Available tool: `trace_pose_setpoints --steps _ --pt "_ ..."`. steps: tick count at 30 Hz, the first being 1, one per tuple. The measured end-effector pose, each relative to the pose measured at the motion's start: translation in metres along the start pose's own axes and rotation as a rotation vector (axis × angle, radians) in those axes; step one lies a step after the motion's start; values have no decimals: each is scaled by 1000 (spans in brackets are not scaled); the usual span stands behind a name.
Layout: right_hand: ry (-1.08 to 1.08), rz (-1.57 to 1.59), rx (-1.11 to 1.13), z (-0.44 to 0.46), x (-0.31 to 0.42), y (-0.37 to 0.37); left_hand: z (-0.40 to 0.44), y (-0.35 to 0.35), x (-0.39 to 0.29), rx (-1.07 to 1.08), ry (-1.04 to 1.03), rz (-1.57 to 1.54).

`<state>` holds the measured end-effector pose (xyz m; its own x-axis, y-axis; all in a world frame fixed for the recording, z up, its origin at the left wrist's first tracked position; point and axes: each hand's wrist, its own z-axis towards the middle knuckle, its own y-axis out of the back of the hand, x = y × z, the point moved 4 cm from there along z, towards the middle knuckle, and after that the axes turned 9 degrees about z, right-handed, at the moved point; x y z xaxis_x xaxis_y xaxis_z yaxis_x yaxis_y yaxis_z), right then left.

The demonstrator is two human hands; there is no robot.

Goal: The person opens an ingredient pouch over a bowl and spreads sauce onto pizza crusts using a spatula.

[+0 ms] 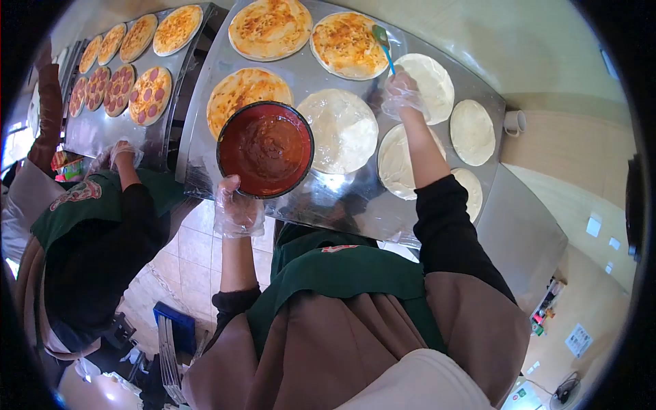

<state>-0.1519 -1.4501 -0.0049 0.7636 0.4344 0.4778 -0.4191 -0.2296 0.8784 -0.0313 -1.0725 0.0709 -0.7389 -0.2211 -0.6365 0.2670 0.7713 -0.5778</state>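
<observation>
- Left hand (238,208): gloved, clamped on the near edge of a bowl (236,150), thumb at the rim; the other fingers are largely hidden. Red sauce (270,147) lies inside, just beyond this grip.
- Right hand (404,96): gloved, closed round a spatula (387,50). Its green head sits just beyond the grip, over the edge of a sauced disc (345,44); contact cannot be confirmed.
- Complete as to sauce, in my judgement: three discs on this table, all left of the right-hand grip, one partly behind the bowl.
- Outstanding: five pale discs without red sauce. One (338,130) lies between the two grips; the others lie beside, beneath or to the right of the right hand and forearm.
- Second table (123,130), left of the left-hand grip: eight coated discs, four bearing round slices.
</observation>
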Motion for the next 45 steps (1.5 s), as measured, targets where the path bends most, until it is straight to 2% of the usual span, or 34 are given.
trace_pose_setpoints --steps 3,11,13,16,19,23,25,26,28,31,32,34,35,37,38,41,44,45 --pt "95 73 69 -3 22 -5 0 3 0 -8 7 1" --pt "64 50 76 36 32 -5 0 9 -3 -41 -34 38" --pt "237 39 165 41 43 -8 -2 7 -3 -49 -41 29" --pt "286 116 248 35 57 9 -3 10 -3 -51 -55 -2" --pt "210 45 123 36 48 19 -6 9 -2 -50 -63 -28" --pt "184 26 133 46 30 10 -11 6 0 -30 -64 -43" --pt "211 -64 310 46 38 8 -16 4 4 -50 -77 -37" --pt "216 -56 314 46 37 7 -19 4 5 -65 -86 -32" --pt "395 51 452 45 36 4 -23 12 13 -46 -97 -52" --pt "511 69 596 50 22 24 -34 17 20 -45 -124 -69" --pt "517 74 596 53 18 34 -38 17 21 -60 -135 -64" --pt "161 239 620 54 2 54 -44 15 23 -51 -133 -72" --pt "156 240 614 54 -3 51 -46 13 25 -39 -125 -82" --pt "352 46 329 57 -6 43 -50 13 28 -40 -121 -62" --pt "349 50 315 49 -10 32 -51 13 27 -47 -124 -43" --pt "313 155 351 25 -6 10 -49 18 26 -18 -98 -29" --pt "310 222 530 -5 -5 28 -46 17 21 23 -69 -33" --pt "310 215 520 -9 -7 40 -48 13 19 34 -69 -37"
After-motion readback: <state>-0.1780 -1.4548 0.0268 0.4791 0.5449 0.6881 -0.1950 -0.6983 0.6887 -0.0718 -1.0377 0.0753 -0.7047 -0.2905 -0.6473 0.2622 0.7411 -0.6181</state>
